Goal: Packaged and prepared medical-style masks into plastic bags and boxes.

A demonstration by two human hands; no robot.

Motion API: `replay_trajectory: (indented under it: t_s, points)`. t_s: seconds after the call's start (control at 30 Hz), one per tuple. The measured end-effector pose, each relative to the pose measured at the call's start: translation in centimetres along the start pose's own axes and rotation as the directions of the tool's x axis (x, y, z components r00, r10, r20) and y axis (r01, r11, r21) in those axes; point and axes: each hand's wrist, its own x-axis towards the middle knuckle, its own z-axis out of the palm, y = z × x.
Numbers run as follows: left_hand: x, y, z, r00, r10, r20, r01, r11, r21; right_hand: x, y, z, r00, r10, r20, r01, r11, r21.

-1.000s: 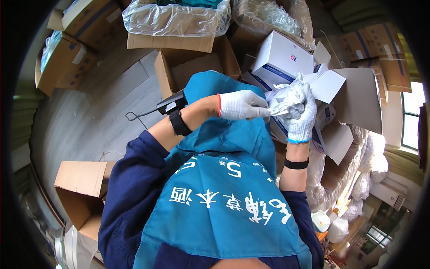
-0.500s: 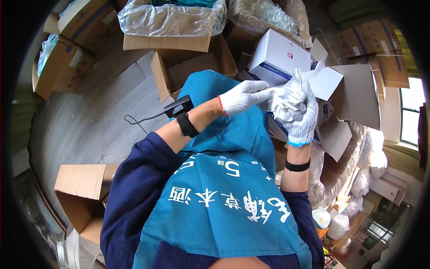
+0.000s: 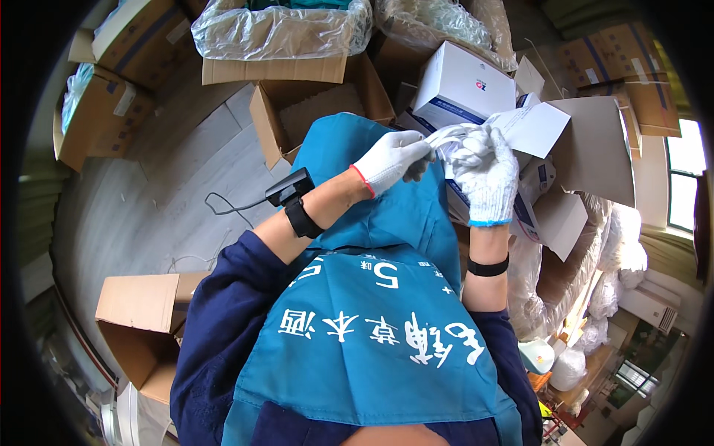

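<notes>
Both hands wear white knit gloves. My left hand [image 3: 390,161], with a red cuff edge, is closed, pinching one end of a bundle of thin white strips [image 3: 449,136]. The strips look soft and cord-like; their exact kind does not show. They arch across to my right hand [image 3: 487,182], whose blue-edged glove is wrapped round the rest of the bundle. The hands are a little apart, above the lap of my blue apron [image 3: 342,149] and beside white-and-blue boxes.
White-and-blue boxes [image 3: 467,83] are piled in front and to the right. An open cardboard box [image 3: 271,123] stands ahead, with a plastic-lined box [image 3: 279,37] behind it. Another open carton [image 3: 137,301] is at lower left. A cable [image 3: 223,208] runs from my left wrist device.
My left hand has shifted slightly left and now grips the strips, which stretch out between the hands. My right hand has moved a little left, still holding the bundle.
</notes>
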Motion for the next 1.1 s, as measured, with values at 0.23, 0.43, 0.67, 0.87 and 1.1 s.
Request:
replay_trajectory:
  t_s: [0.23,0.43,0.67,0.87,1.1]
  points:
    - [0.9,-2.8,1.7,0.956,0.102,-0.274,-0.109,0.994,-0.007,0.8,3.2,-3.5,0.991,-0.07,-0.111,0.07,0.998,-0.002]
    - [2.2,-6.5,2.3,0.735,0.448,-0.51,-0.279,0.884,0.374,0.8,6.9,-3.7,0.979,-0.039,-0.201,0.054,0.996,0.07]
    - [-2.1,-5.0,-3.3,0.867,0.157,-0.472,-0.088,0.982,0.165,1.1,5.2,-5.3,0.984,0.059,-0.171,-0.051,0.997,0.05]
    - [-6.0,-2.2,-6.8,0.845,0.329,-0.422,-0.002,0.791,0.612,1.4,8.3,-8.3,0.91,0.378,-0.171,-0.404,0.9,-0.162]
    - [-7.4,-2.2,-8.5,0.977,0.179,-0.118,-0.012,0.596,0.803,-1.0,8.3,-2.0,0.782,-0.359,0.51,0.411,-0.318,-0.854]
